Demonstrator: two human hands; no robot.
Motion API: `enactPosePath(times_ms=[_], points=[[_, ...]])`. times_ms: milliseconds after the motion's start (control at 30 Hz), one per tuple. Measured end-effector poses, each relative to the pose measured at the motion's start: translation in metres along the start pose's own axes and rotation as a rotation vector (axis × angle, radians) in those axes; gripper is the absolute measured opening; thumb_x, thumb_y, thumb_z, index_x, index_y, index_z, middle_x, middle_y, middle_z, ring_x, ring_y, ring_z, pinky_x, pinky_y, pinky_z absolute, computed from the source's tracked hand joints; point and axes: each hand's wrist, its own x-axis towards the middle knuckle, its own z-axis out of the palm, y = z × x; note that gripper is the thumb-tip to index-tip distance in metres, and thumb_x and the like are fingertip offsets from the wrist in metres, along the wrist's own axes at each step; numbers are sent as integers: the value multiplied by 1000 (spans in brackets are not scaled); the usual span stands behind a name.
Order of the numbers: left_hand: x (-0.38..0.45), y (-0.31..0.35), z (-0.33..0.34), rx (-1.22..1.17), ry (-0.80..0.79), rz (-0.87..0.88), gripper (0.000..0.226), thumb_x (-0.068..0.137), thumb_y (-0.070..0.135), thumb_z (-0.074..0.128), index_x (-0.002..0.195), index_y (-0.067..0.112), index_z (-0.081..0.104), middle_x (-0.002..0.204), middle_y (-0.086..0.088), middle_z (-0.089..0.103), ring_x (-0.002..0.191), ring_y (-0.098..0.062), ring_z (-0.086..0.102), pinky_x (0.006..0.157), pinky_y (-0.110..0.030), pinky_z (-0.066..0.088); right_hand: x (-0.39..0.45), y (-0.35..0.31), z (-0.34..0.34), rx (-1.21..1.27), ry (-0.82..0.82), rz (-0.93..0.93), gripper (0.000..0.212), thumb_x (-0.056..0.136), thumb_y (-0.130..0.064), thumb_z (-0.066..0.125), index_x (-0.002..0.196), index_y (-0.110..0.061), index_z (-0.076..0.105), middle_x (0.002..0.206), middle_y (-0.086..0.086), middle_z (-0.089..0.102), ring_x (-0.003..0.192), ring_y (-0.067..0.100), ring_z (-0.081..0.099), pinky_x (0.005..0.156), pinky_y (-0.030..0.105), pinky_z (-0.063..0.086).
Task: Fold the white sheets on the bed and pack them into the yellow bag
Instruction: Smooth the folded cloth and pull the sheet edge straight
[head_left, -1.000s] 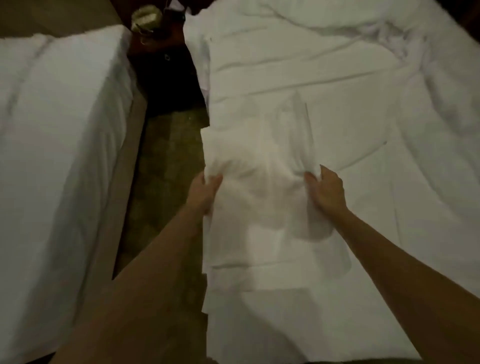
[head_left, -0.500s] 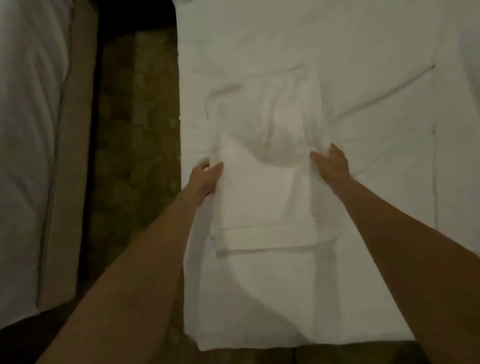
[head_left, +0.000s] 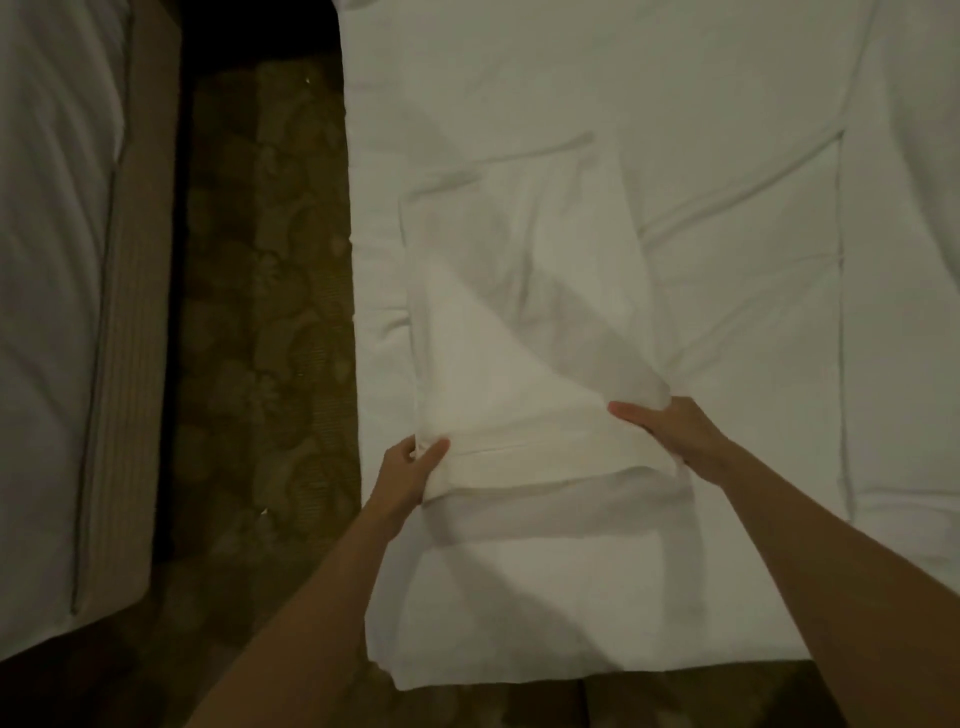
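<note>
Fingers of left hand (head_left: 410, 470) and right hand (head_left: 675, 434) pinched the soft, limp folded white cotton sheet (head_left: 530, 332) at its near corners on the white bed (head_left: 727, 156), light but floppy.

Bed (head_left: 701, 78) covered in white, creased bedding. Near its left edge, toward the near end, a folded white sheet (head_left: 524, 332) lying flat on top. Patterned carpet floor (head_left: 270, 312) alongside, left of that edge.
</note>
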Motion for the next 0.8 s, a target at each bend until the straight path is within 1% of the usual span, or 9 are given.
enactPosePath(times_ms=[67, 167, 300, 367, 400, 500, 600, 700, 800], points=[[-8, -14, 5, 7, 30, -19, 38, 93, 26, 61, 125, 6, 57, 116, -12, 63, 89, -16, 60, 76, -30, 52, -8, 14, 5, -29, 9, -6, 70, 75, -43, 77, 131, -6, 55, 113, 10, 68, 101, 25, 64, 90, 36, 51], [-12, -21, 8, 70, 14, -72, 38, 94, 28, 59, 125, 6, 55, 110, -9, 60, 86, -16, 58, 60, -24, 52, -15, 30, 11, -93, 64, -15, 67, 81, -43, 72, 133, -6, 52, 119, 14, 64, 108, 29, 61, 95, 38, 47], [-2, -10, -3, 248, -126, -214, 38, 92, 30, 62, 122, 6, 55, 108, -10, 60, 91, -22, 58, 71, -32, 52, -11, 29, 4, -355, 11, 32, 79, 80, -50, 70, 141, -10, 42, 128, 16, 59, 115, 33, 56, 90, 34, 45], [9, 5, -9, 360, -113, -212, 40, 86, 31, 71, 115, 8, 55, 105, -9, 60, 90, -23, 59, 72, -32, 51, -9, 19, -2, -524, 35, 40, 87, 76, -54, 72, 143, -9, 39, 130, 17, 57, 117, 34, 55, 91, 35, 46], [17, 15, -13, 365, -61, -185, 43, 83, 32, 73, 113, 8, 54, 107, -10, 61, 91, -24, 60, 73, -34, 51, -8, 11, -4, -556, 90, 9, 87, 77, -55, 71, 143, -8, 39, 130, 18, 57, 117, 35, 55, 93, 37, 45], [41, 54, -18, 224, 98, -52, 51, 84, 32, 72, 123, 9, 49, 118, -15, 61, 100, -28, 62, 83, -38, 50, 4, -29, -4, -388, 270, -128, 66, 84, -50, 66, 129, -5, 48, 124, 18, 59, 113, 35, 56, 91, 39, 43], [63, 98, -16, 155, 121, 42, 48, 90, 30, 65, 131, 8, 50, 122, -13, 61, 109, -29, 60, 95, -40, 47, 32, -75, -3, -217, 283, -150, 63, 87, -44, 65, 130, -3, 46, 128, 16, 57, 117, 33, 54, 96, 40, 42], [89, 138, -10, 106, 155, 111, 46, 93, 26, 60, 133, 5, 51, 118, -7, 59, 107, -26, 58, 101, -41, 46, 63, -112, -5, -123, 350, -193, 58, 87, -39, 66, 131, -6, 47, 130, 13, 57, 118, 31, 54, 97, 37, 41], [117, 165, -3, 80, 228, 146, 50, 93, 25, 60, 136, 5, 48, 131, -13, 56, 116, -29, 56, 104, -40, 44, 94, -143, -7, -89, 395, -273, 51, 86, -33, 66, 128, -11, 50, 127, 13, 58, 114, 29, 57, 95, 36, 44]])
